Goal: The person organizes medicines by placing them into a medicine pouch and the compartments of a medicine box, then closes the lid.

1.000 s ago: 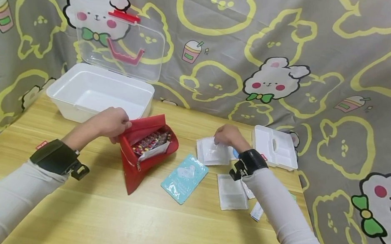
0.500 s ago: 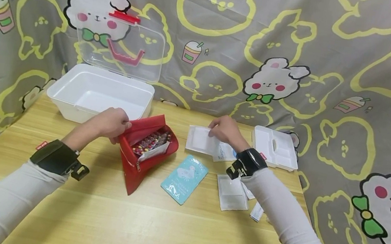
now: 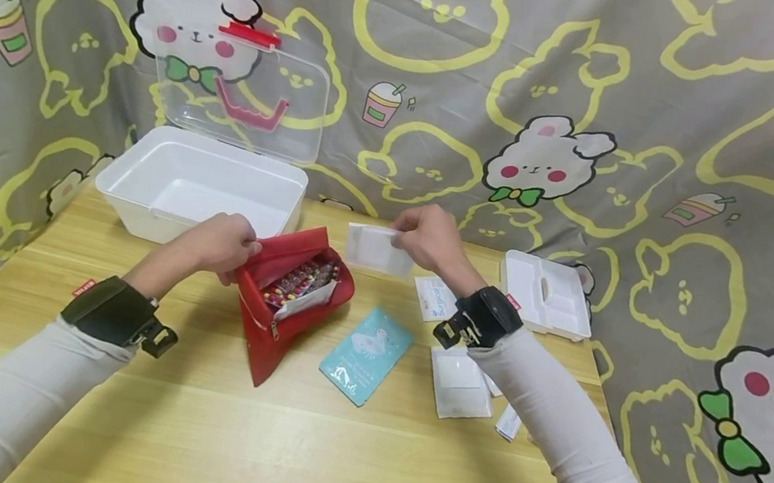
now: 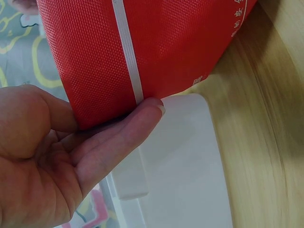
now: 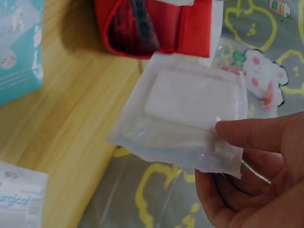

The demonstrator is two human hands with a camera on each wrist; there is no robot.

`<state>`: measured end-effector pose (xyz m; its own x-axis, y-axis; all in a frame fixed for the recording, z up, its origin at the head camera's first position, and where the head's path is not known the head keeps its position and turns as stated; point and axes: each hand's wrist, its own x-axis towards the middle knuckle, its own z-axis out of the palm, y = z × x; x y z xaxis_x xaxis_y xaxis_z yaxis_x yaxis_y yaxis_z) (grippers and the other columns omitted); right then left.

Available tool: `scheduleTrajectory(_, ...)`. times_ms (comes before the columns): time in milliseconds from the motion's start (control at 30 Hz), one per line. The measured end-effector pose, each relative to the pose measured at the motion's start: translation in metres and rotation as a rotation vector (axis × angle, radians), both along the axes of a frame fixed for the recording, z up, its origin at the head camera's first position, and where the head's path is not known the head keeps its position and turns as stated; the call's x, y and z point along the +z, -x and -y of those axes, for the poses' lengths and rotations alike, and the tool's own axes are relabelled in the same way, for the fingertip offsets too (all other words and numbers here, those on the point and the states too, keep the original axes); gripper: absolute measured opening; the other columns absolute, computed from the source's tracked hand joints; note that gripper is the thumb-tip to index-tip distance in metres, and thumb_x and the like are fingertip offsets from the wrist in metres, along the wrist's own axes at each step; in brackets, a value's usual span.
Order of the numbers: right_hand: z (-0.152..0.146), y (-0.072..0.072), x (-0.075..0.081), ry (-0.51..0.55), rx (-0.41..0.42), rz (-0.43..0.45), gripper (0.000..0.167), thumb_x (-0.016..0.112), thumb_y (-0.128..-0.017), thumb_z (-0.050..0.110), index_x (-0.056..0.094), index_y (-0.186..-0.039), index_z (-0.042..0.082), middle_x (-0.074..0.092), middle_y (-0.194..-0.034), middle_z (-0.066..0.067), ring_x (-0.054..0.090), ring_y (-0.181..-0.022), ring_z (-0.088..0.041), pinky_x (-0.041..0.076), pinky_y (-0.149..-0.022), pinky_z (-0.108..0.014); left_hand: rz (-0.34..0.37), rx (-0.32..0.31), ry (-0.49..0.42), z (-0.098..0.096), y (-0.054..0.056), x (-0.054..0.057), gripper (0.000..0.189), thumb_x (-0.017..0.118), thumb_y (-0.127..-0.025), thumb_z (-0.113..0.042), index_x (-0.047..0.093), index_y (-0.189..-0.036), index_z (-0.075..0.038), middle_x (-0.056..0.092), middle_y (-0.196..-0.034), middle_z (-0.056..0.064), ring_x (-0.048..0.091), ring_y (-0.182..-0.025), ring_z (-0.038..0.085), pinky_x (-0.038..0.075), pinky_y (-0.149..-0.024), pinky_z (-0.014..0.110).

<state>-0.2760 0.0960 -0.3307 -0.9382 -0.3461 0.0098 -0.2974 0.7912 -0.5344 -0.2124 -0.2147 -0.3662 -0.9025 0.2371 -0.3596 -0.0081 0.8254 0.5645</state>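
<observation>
My left hand (image 3: 224,245) pinches the edge of a red zip pouch (image 3: 276,354), whose mouth gapes with blister packs of capsules (image 3: 302,281) and a white packet inside. In the left wrist view, the thumb and fingers lie on either side of the pouch's red fabric (image 4: 99,61). Above the table, right of the pouch, my right hand (image 3: 428,237) holds a gauze packet (image 3: 374,248) by one edge. The right wrist view shows this clear-edged gauze packet (image 5: 190,99) pinched between thumb and fingers, with the pouch (image 5: 194,28) beyond it.
A white box (image 3: 139,192) with its clear lid raised stands at the back left. A teal packet (image 3: 366,355) lies in the middle. To the right are a packet printed "Surgical" (image 3: 434,299), another gauze packet (image 3: 461,386) and a white compartment tray (image 3: 547,295).
My right hand has lifted the gauze packet off the table and carried it left towards the pouch, uncovering the "Surgical" packet. The left hand and pouch have stayed put.
</observation>
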Motion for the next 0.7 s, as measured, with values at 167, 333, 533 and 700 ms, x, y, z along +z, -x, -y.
scheduleTrajectory(167, 0.012, -0.006, 0.010, 0.015, 0.017, -0.012, 0.017, 0.072, -0.090, 0.016, 0.079, -0.105, 0.009, 0.077, -0.108, -0.008, 0.068, -0.104, -0.027, 0.054, -0.092, -0.042, -0.011, -0.006, 0.001, 0.000, 0.000, 0.000, 0.032, 0.045, -0.106, -0.008, 0.064, -0.111, 0.017, 0.072, -0.076, 0.016, 0.074, -0.063, 0.023, 0.063, -0.061, 0.034)
scheduleTrajectory(333, 0.024, -0.014, 0.012, 0.055, 0.073, -0.025, 0.017, 0.073, -0.087, 0.013, 0.079, -0.102, 0.008, 0.078, -0.104, -0.009, 0.070, -0.098, -0.026, 0.055, -0.087, -0.039, -0.018, -0.013, -0.003, 0.000, 0.000, 0.000, 0.031, 0.046, -0.106, -0.008, 0.065, -0.109, 0.016, 0.072, -0.075, 0.016, 0.074, -0.064, 0.026, 0.063, -0.060, 0.034)
scheduleTrajectory(533, 0.041, -0.025, 0.016, 0.054, 0.135, 0.013, 0.015, 0.072, -0.088, 0.011, 0.080, -0.100, 0.011, 0.079, -0.102, -0.004, 0.068, -0.096, -0.021, 0.053, -0.085, -0.036, -0.016, -0.015, -0.005, -0.001, 0.000, 0.000, 0.031, 0.046, -0.106, -0.008, 0.065, -0.109, 0.017, 0.072, -0.076, 0.017, 0.075, -0.066, 0.029, 0.063, -0.060, 0.034)
scheduleTrajectory(700, 0.056, -0.034, 0.016, 0.058, 0.181, 0.038, 0.015, 0.073, -0.089, 0.010, 0.080, -0.101, 0.013, 0.078, -0.099, 0.000, 0.067, -0.096, -0.017, 0.054, -0.084, -0.032, -0.002, -0.001, 0.002, -0.002, 0.000, 0.001, 0.031, 0.047, -0.106, -0.008, 0.063, -0.113, 0.018, 0.071, -0.078, 0.017, 0.073, -0.064, 0.024, 0.063, -0.061, 0.033)
